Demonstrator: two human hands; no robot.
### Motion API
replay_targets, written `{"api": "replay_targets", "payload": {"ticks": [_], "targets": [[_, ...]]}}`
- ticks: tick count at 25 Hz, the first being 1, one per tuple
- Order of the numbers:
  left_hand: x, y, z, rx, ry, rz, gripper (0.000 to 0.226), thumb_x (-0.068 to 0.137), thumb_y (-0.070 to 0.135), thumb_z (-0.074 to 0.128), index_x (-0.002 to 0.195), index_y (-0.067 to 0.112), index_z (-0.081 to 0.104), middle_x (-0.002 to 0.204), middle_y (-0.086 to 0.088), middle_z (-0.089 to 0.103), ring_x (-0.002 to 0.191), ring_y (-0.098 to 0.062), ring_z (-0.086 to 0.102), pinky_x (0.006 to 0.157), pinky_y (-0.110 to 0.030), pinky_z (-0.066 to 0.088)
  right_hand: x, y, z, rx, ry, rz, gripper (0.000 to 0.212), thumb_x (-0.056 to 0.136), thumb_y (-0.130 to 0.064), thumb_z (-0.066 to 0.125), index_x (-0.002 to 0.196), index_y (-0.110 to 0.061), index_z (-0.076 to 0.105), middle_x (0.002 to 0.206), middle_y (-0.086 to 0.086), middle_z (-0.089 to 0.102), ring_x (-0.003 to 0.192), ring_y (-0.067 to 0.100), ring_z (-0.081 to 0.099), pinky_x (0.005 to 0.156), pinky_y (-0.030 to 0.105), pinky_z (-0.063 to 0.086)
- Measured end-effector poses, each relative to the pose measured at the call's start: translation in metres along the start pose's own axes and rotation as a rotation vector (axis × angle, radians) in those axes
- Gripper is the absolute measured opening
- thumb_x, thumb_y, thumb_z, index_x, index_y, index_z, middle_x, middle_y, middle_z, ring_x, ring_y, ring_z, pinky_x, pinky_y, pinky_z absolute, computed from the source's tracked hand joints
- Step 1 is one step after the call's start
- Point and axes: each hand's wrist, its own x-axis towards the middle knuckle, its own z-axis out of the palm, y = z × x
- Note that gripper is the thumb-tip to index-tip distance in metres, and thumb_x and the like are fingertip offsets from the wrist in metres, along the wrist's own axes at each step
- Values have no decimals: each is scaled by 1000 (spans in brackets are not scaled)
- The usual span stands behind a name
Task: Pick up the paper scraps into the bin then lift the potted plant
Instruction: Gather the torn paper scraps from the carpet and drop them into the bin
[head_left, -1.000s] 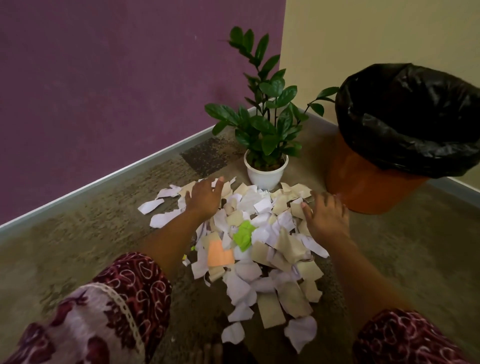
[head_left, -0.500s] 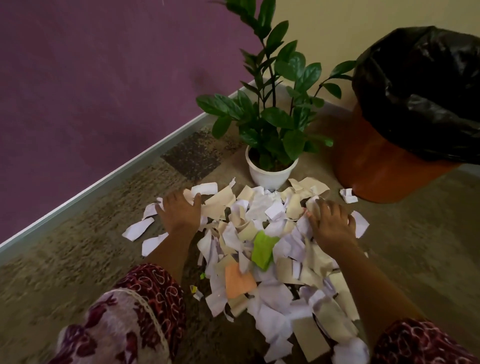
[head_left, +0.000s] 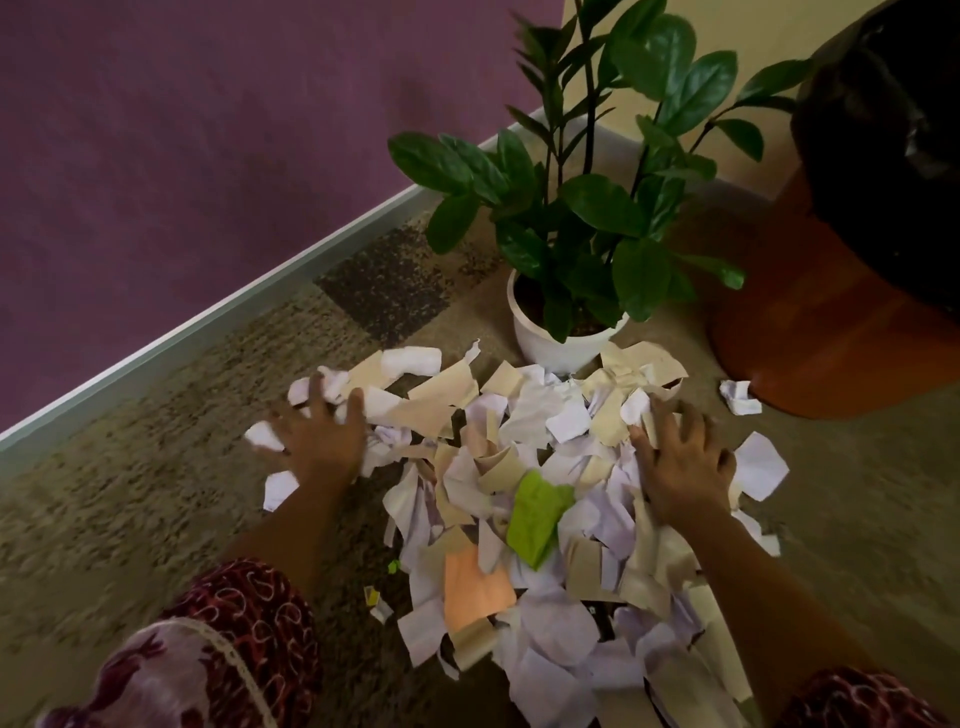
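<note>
- Our left hand (head_left: 318, 441) lies spread on the left edge of the paper scraps (head_left: 524, 415), mid-frame, gripping nothing.
- The potted plant (head_left: 566, 348) stands upper centre, just behind them.
- Our right hand (head_left: 685, 465) rests spread on their right side.
- The bin (head_left: 831, 338) sits upper right.

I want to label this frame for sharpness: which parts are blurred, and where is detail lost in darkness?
Head view: the left hand and the carpet beside it are smeared by motion; the right hand and the potted plant look sharper; the bin's black liner is too dark for detail.
</note>
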Motion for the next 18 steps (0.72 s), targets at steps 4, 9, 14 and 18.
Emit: {"api": "replay_targets", "payload": {"ticks": [4, 9, 14, 18], "targets": [[-35, 27, 15, -6, -112, 417, 52, 99, 41, 30, 137, 9, 46, 148, -19, 38, 140, -34, 29, 118, -54, 10, 1, 1, 1, 19, 13, -4, 56, 97, -51, 26, 149, -34, 15, 157, 9, 17, 145, 35, 11, 113, 55, 19], [-99, 80, 13, -426, -372, 382, 35, 101, 28, 42, 116, 4, 62, 121, -19, 63, 118, -32, 56, 100, -34, 38, -1, -6, -16, 315, 112, -13, 52, 97, -47, 38, 143, -23, 33, 150, 12, 33, 138, 35, 30, 111, 56, 27], [-124, 104, -4, -468, 101, 316, 54, 88, 34, 60, 133, 10, 46, 139, -13, 48, 129, -31, 46, 107, -48, 40, 3, -37, -35, 534, 191, -91, 61, 90, -57, 43, 142, -26, 33, 151, 8, 32, 139, 30, 31, 108, 57, 33], [-125, 110, 3, -101, -463, 649, 102, 76, 53, 69, 151, 31, 3, 161, -5, -7, 148, -29, -13, 119, -55, 5, 3, -55, -33, 201, -75, -248, 76, 80, -68, 52, 144, -42, 20, 160, 3, 8, 147, 34, 3, 107, 67, 24]]}}
